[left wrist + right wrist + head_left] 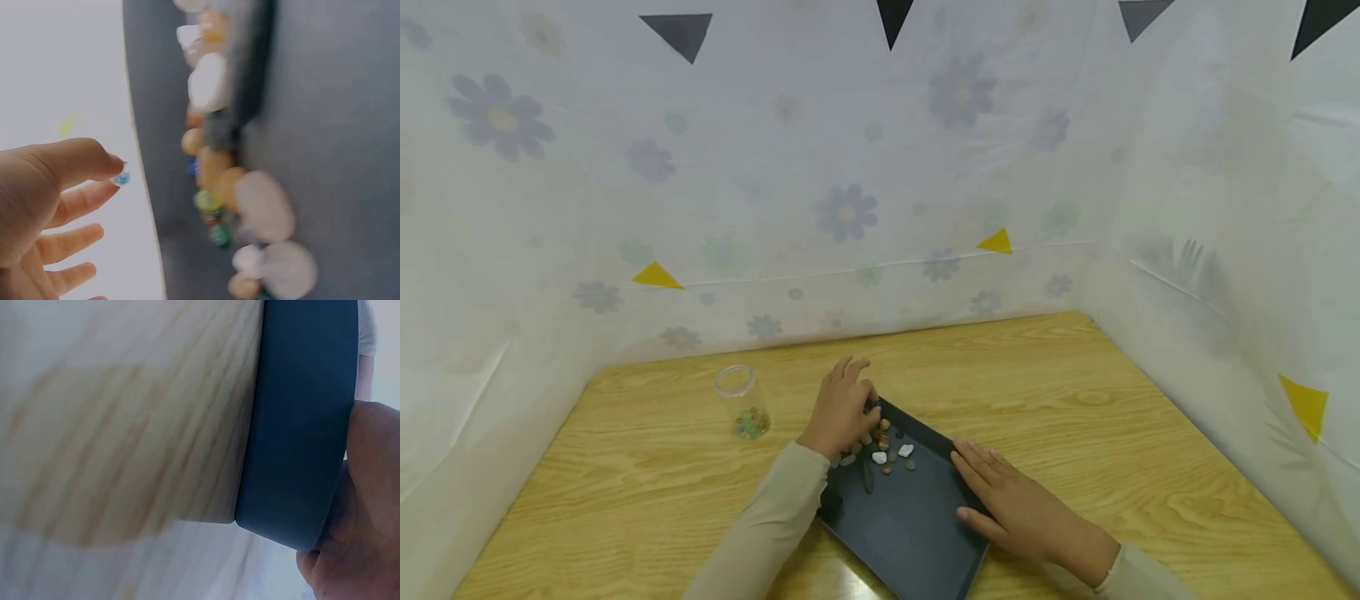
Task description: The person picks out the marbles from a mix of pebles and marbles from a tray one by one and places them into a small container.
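My left hand [841, 408] is raised over the far left corner of a dark shallow tray [913, 529]. In the left wrist view its thumb and forefinger pinch a small clear-and-blue marble [121, 179], with the other fingers spread apart. Pebbles [265, 206] and a few coloured glass marbles [219, 234] lie in a row along the tray wall below. Two white stones [906, 451] stand out among them in the head view. My right hand [1011, 508] rests on the tray's right edge, fingers straight over the rim and thumb over the inside.
Left of the tray, a clear open jar [736, 382] stands on the wooden table [647, 467], holding glass marbles [751, 422] at its bottom. Flower-printed white sheets [760, 167] enclose the table at the back and sides.
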Demonstrator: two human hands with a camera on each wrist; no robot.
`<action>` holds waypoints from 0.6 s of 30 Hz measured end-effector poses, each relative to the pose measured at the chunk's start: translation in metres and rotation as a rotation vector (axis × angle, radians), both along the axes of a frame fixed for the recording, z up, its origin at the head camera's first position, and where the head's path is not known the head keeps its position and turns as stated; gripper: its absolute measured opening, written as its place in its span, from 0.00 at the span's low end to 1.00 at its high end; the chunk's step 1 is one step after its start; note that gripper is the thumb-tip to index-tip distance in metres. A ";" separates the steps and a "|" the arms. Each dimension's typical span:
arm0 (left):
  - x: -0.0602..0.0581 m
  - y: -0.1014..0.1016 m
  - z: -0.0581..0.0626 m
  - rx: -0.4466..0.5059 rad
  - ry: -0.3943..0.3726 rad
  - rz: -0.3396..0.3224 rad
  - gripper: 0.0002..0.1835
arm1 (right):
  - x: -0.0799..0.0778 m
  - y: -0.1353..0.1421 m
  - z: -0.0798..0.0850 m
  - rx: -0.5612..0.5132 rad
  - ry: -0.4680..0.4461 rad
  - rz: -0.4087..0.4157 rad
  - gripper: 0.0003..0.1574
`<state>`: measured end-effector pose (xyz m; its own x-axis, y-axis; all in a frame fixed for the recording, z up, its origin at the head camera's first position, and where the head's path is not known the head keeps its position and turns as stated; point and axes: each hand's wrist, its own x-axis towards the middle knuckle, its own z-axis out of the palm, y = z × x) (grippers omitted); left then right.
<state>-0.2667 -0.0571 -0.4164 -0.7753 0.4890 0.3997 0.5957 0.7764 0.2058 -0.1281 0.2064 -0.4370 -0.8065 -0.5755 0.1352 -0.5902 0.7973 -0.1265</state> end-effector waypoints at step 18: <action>0.006 -0.043 0.054 0.235 0.350 0.063 0.04 | -0.001 0.001 -0.001 -0.001 -0.015 -0.006 0.43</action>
<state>-0.2609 -0.0999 -0.3628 -0.5987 0.3095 0.7387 0.6139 0.7697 0.1751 -0.1288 0.2071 -0.4378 -0.8118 -0.5707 0.1237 -0.5835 0.8006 -0.1362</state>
